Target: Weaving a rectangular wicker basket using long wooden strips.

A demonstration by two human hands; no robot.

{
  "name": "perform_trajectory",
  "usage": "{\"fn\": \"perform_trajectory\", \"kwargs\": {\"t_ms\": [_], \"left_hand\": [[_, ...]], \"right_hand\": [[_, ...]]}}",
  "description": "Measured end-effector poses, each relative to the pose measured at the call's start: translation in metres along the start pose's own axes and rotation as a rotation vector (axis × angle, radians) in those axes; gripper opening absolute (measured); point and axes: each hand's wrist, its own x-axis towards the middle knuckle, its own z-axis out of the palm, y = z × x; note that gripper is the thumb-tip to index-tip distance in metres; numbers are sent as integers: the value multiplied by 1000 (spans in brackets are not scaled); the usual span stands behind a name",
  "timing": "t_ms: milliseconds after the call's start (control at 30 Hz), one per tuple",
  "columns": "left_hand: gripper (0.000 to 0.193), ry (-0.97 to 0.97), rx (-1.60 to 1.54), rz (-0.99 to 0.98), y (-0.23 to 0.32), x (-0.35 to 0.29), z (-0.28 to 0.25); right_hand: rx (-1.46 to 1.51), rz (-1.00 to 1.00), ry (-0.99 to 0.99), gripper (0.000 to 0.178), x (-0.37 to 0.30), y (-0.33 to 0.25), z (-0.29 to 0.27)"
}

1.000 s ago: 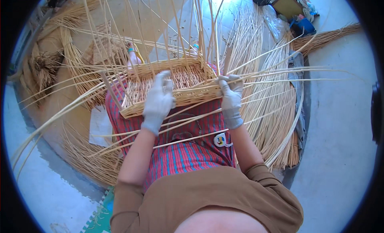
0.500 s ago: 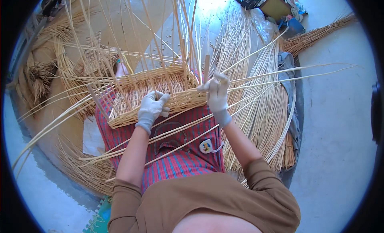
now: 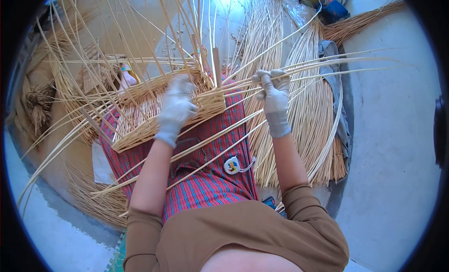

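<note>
A rectangular wicker basket [image 3: 213, 104] lies tilted across my lap on a red and blue striped cloth [image 3: 210, 192]. Long weaving rods stand up from its walls, and wooden sticks, one being this corner stick [image 3: 217, 68], rise at its corners. My left hand [image 3: 177, 108], in a pale glove, is over the near wall; motion smears its fingers. Off the basket's right end, my gloved right hand [image 3: 276, 96] is closed, thumb against fingers, on pale weaving rods [image 3: 336, 62] that run out to the right.
Bundles of pale rods [image 3: 304, 132] lie on the floor at right, with a brown bundle [image 3: 360, 22] beyond. Other bundles [image 3: 39, 101] and a woven piece [image 3: 93, 73] are at left. A round white tape measure [image 3: 231, 165] and loose rods rest on my lap.
My right hand has moved right, away from the basket's corner, along the rods. My left hand has lifted and turned on the near wall. The basket appears farther left in view.
</note>
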Motion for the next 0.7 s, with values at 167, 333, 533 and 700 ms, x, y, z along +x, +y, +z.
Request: {"fn": "perform_trajectory", "kwargs": {"t_ms": [167, 333, 533, 700], "left_hand": [[29, 2, 86, -432, -22, 4, 45], [33, 35, 35, -401, -13, 7, 44], [67, 341, 702, 417, 15, -17, 45], [115, -106, 1257, 586, -33, -13, 61]], "right_hand": [[-690, -771, -272, 25, 58, -19, 111], [-762, -77, -265, 26, 119, -62, 164], [-336, -148, 105, 20, 90, 11, 18], [-115, -64, -34, 24, 110, 49, -10]]}}
